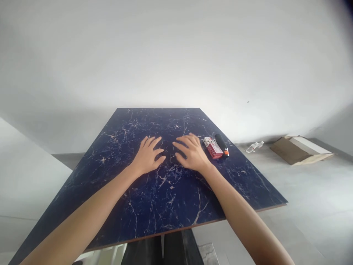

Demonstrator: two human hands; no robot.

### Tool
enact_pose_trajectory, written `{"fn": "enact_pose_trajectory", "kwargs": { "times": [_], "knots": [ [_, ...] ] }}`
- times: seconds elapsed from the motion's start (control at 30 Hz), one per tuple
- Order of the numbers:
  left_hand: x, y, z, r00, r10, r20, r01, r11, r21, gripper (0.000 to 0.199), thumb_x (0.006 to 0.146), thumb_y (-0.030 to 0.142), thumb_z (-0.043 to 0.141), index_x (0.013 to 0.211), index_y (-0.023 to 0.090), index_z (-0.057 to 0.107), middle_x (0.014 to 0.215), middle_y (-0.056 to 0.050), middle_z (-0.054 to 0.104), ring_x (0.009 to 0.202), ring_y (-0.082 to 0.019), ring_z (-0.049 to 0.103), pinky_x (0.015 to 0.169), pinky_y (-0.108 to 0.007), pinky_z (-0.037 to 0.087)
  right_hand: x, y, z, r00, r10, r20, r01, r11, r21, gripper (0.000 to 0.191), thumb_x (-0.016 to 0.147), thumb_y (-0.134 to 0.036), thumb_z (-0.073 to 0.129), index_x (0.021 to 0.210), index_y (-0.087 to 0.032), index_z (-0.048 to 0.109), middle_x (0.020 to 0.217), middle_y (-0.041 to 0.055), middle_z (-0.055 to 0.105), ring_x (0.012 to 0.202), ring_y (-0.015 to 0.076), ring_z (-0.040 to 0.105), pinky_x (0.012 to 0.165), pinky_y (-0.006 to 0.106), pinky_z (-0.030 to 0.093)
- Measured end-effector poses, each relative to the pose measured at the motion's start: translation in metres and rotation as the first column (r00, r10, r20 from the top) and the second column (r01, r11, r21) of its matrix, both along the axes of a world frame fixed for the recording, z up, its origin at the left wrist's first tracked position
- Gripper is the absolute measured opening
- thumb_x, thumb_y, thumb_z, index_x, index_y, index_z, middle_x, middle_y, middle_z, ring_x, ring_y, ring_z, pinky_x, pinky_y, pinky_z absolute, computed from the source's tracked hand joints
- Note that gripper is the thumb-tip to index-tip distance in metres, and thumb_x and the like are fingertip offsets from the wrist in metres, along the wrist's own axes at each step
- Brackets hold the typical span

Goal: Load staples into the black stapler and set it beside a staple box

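Over the middle of a dark blue marbled table (171,198), my left hand (148,155) is open with its fingers spread and nothing in it. My right hand (191,151) faces it across a small gap, also open and holding nothing. Just right of my right hand lies a red and white box (213,148). Against the box's right side is a black cylindrical item (221,144) with an orange and white end. Neither hand touches them.
On the floor to the right lie a clear plastic bottle (252,147) and an open cardboard box (292,151). A pale wall (160,55) stands behind the table's far edge. My legs (173,248) are below the near edge.
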State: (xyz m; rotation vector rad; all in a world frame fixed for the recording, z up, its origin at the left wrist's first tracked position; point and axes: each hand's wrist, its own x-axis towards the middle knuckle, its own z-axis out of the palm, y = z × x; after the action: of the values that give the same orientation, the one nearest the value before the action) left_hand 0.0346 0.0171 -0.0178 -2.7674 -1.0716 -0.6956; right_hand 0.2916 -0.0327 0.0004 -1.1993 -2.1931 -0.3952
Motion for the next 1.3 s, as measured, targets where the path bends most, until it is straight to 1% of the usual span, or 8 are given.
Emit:
{"fn": "enact_pose_trajectory", "kwargs": {
  "times": [0.1, 0.23, 0.4, 0.53, 0.67, 0.8, 1.07, 1.3],
  "knots": [
    [0.004, 0.001, -0.002, 0.997, 0.072, 0.033, -0.072, 0.997, 0.015, 0.038, 0.096, 0.049, 0.053, 0.112, 0.026, 0.078, 0.145, -0.008, 0.058, 0.144, -0.038, 0.039, 0.123, -0.066, 0.011, 0.020, 0.008, 0.001, 0.925, -0.345, -0.160, 0.353, 0.935, 0.025, 0.040, 0.095, -0.033, 0.050, 0.132, -0.025, 0.063, 0.138, 0.0100, 0.059, 0.135, 0.0338, 0.042, 0.121, 0.066, 0.012],
    [-0.004, -0.005, -0.003, 0.987, 0.136, 0.088, -0.137, 0.991, 0.005, 0.037, 0.098, 0.040, 0.048, 0.119, 0.027, 0.075, 0.135, -0.007, 0.067, 0.135, -0.034, 0.048, 0.122, -0.065, 0.016, 0.062, 0.014, 0.004, 0.670, -0.709, -0.218, 0.696, 0.703, -0.148, 0.059, 0.097, -0.045, 0.041, 0.148, -0.015, 0.047, 0.151, 0.0202, 0.045, 0.140, 0.0422, 0.035, 0.114, 0.071, 0.020],
    [-0.069, -0.015, -0.003, 0.977, 0.189, 0.102, -0.189, 0.982, -0.003, 0.031, 0.096, 0.037, 0.051, 0.114, 0.030, 0.075, 0.126, -0.004, 0.072, 0.128, -0.032, 0.055, 0.120, -0.061, 0.018, 0.122, 0.015, 0.015, 0.470, -0.872, -0.133, 0.715, 0.465, -0.522, 0.066, 0.100, -0.052, 0.026, 0.146, -0.009, 0.047, 0.128, 0.0277, 0.062, 0.118, 0.0403, 0.059, 0.098, 0.053, 0.044],
    [-0.128, -0.003, 0.001, 0.865, 0.473, 0.167, -0.478, 0.878, -0.010, 0.024, 0.088, 0.040, 0.058, 0.093, 0.027, 0.077, 0.091, -0.007, 0.077, 0.119, -0.038, 0.059, 0.109, -0.057, 0.032, 0.144, 0.016, 0.020, 0.537, -0.840, 0.077, 0.650, 0.354, -0.673, 0.056, 0.096, -0.047, 0.033, 0.128, -0.011, 0.064, 0.124, 0.0253, 0.067, 0.113, 0.0378, 0.063, 0.093, 0.045, 0.047],
    [-0.142, 0.019, 0.002, 0.787, 0.582, 0.207, -0.569, 0.813, -0.123, 0.026, 0.088, 0.040, 0.054, 0.094, 0.027, 0.076, 0.087, -0.005, 0.076, 0.098, -0.030, 0.068, 0.097, -0.045, 0.044, 0.141, 0.019, 0.018, 0.593, -0.799, 0.096, 0.650, 0.406, -0.642, 0.049, 0.096, -0.042, 0.035, 0.122, -0.015, 0.067, 0.119, 0.0209, 0.071, 0.108, 0.0343, 0.066, 0.087, 0.041, 0.048],
    [-0.134, 0.028, -0.003, 0.798, 0.574, 0.187, -0.558, 0.819, -0.133, 0.024, 0.084, 0.042, 0.059, 0.093, 0.029, 0.077, 0.090, -0.004, 0.077, 0.112, -0.033, 0.063, 0.102, -0.048, 0.041, 0.109, 0.023, 0.017, 0.648, -0.760, 0.048, 0.622, 0.492, -0.609, 0.048, 0.097, -0.045, 0.036, 0.120, -0.015, 0.067, 0.113, 0.0197, 0.073, 0.103, 0.0335, 0.068, 0.084, 0.040, 0.049],
    [-0.139, 0.020, -0.001, 0.829, 0.508, 0.236, -0.460, 0.858, -0.230, 0.025, 0.086, 0.040, 0.058, 0.093, 0.026, 0.078, 0.101, -0.005, 0.077, 0.113, -0.032, 0.061, 0.104, -0.045, 0.043, -0.067, 0.049, 0.017, 0.896, -0.436, -0.081, 0.335, 0.785, -0.520, 0.047, 0.099, -0.034, 0.038, 0.139, -0.013, 0.054, 0.113, 0.0213, 0.072, 0.101, 0.0341, 0.070, 0.088, 0.044, 0.051],
    [-0.143, 0.018, 0.001, 0.763, 0.542, 0.352, -0.366, 0.811, -0.456, 0.035, 0.094, 0.045, 0.049, 0.105, 0.024, 0.075, 0.107, -0.005, 0.077, 0.104, -0.028, 0.068, 0.098, -0.040, 0.049, -0.186, 0.080, 0.013, 0.899, -0.319, -0.299, 0.043, 0.745, -0.666, 0.052, 0.097, -0.038, 0.047, 0.144, -0.015, 0.047, 0.118, 0.0189, 0.070, 0.112, 0.0342, 0.067, 0.098, 0.048, 0.051]
  ]
}}
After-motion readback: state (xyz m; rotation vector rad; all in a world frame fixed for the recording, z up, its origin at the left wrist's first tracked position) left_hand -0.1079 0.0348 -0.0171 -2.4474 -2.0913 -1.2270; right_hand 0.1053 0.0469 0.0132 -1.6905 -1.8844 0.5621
